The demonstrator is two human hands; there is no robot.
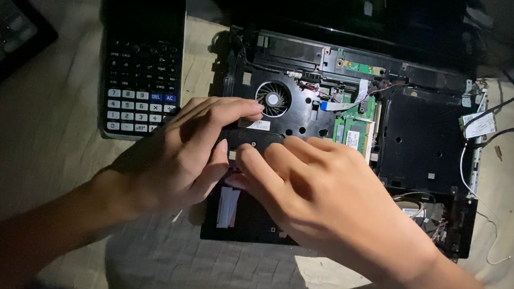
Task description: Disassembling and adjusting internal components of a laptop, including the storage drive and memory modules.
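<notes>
Both hands — left hand [178, 151], right hand [320, 194] — pinch a black oblong part [251, 139] on the laptop chassis [420, 144]

A small white label [259, 125] sits on the black laptop shell, just beside the left fingers [235, 110]. A white sticker [478, 125] lies far right of the right fingers [262, 163]. A dark calculator screen [144, 16] is up left, well apart.

Laptop base [420, 144]: lower-left portion hidden under both hands. Black part [251, 139]: mostly covered by fingers [256, 162]; grip unclear. Tablet [2, 36]: cut by left edge. Screen [339, 8]: dark, cropped at top.
</notes>
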